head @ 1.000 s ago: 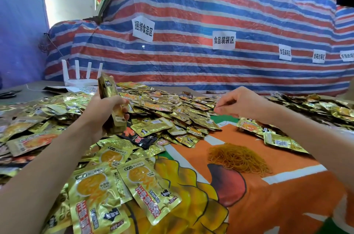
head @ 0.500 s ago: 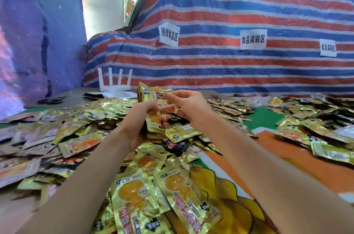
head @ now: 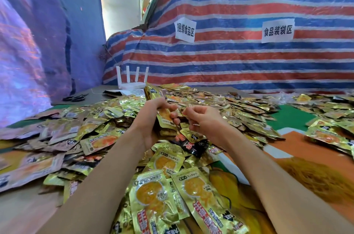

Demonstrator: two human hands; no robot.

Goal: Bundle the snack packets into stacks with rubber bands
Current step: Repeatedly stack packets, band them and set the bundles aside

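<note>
Littered table (head: 306, 147); left hand (head: 149, 126) around stack (head: 163, 116), right hand (head: 206, 121) alongside.

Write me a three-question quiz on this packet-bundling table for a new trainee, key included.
1. True or false: the left hand grips a stack of gold packets.
2. Where does the loose pile of rubber bands lie? A) on the orange cloth, to the right of the right hand; B) in the left hand; C) on top of the held stack.
3. How many antennas stand on the white router?
Key: 1 true; 2 A; 3 four.
</note>
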